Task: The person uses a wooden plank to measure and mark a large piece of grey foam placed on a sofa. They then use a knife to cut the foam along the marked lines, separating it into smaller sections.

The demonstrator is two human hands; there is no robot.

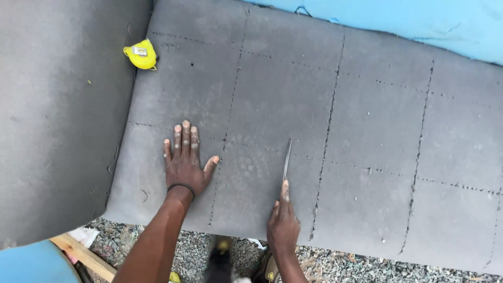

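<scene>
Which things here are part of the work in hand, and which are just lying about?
In use: grey foam sheet, thin blade held by right hand, left hand pressed flat on the foam.
Lying about: yellow tape measure, blue foam, wood offcut.

Soft, even daylight covers the frame, shadows stay faint, no glare shows, and focus holds sharp, edges slightly bowed.

Grey foam slab [367, 120], yellow tape measure [140, 54]

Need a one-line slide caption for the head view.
Left hand pressed flat on grey foam sheet; right hand holds a thin blade to it.
</scene>
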